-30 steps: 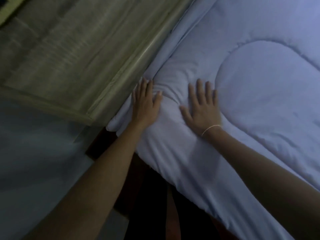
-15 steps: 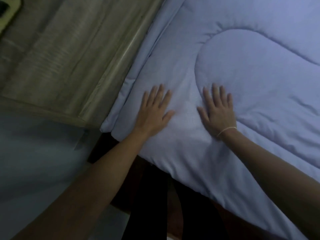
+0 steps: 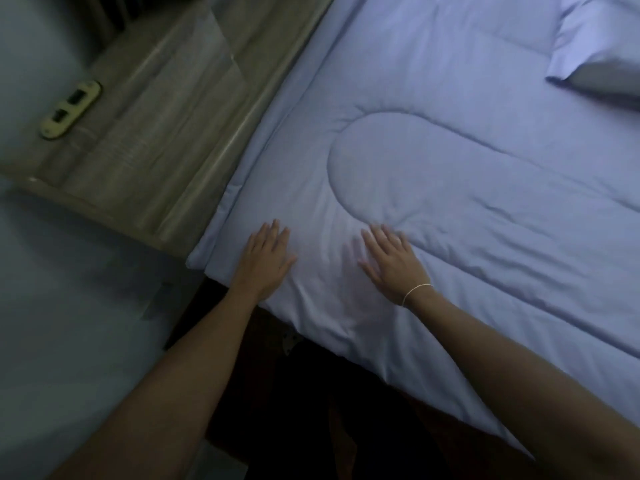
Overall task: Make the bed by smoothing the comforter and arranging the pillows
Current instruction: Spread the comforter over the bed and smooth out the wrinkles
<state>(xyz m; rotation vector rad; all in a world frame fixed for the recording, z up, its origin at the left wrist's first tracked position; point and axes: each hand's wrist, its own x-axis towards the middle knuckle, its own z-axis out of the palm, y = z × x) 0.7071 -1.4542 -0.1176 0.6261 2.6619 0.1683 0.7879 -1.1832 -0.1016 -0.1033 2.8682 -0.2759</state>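
A pale blue quilted comforter covers the bed and hangs over its near edge. My left hand lies flat on it near the corner by the headboard, fingers spread. My right hand rests flat a little to the right, at the rounded end of a stitched oval, fingers apart, a thin band on the wrist. A pillow in the same blue lies on the comforter at the top right, partly cut off by the frame.
A wooden headboard runs along the left side of the bed. A wall socket plate sits on the wall at the left. Dark floor and bed frame lie below the comforter's near edge.
Both hands have slid back along the comforter toward its near edge. The view has pulled back, and the pillow and the socket plate have come into sight.
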